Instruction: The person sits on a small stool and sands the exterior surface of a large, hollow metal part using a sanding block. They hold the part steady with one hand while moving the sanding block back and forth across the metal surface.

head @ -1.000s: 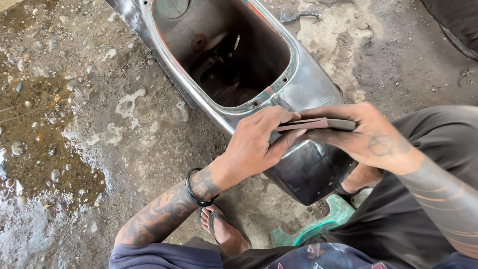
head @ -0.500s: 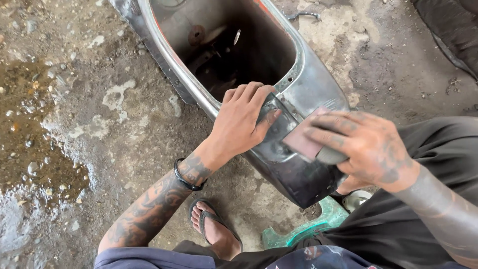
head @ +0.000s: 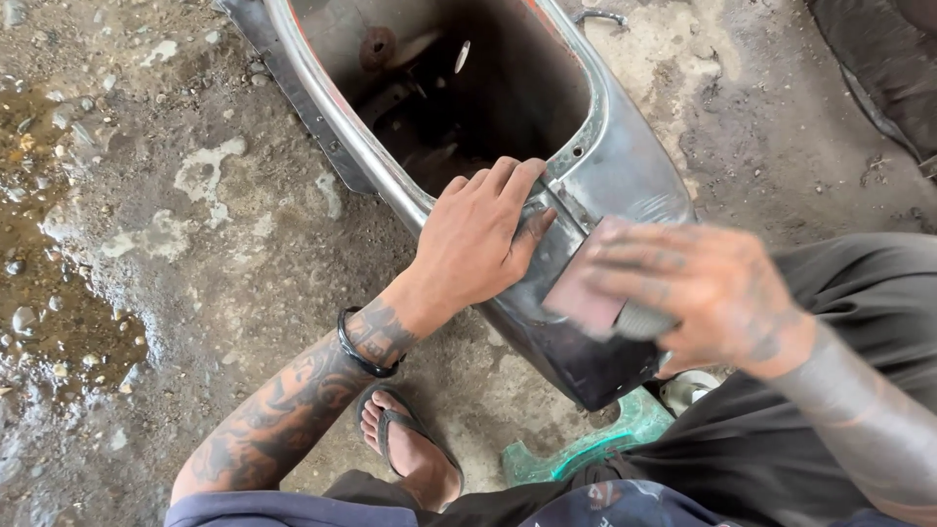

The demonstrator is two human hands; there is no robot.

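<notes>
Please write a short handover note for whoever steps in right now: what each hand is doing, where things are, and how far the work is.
Left hand: flat on the scooter body shell near its rim, steadying it.
Right hand: blurred, pressing a sanding sheet on a block against the shell's rear end.
Shell lies on the wet concrete floor, its rear over a green stool; the sandalled foot is beside it.
Done: the rear surface looks dull grey.
Left: cannot tell how much more needs sanding.

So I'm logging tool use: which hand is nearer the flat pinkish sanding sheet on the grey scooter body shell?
Right. The right hand presses on the flat pinkish sanding sheet, fingers over it. The left hand lies flat on the grey scooter body shell just beside the sheet, apart from it.
</notes>
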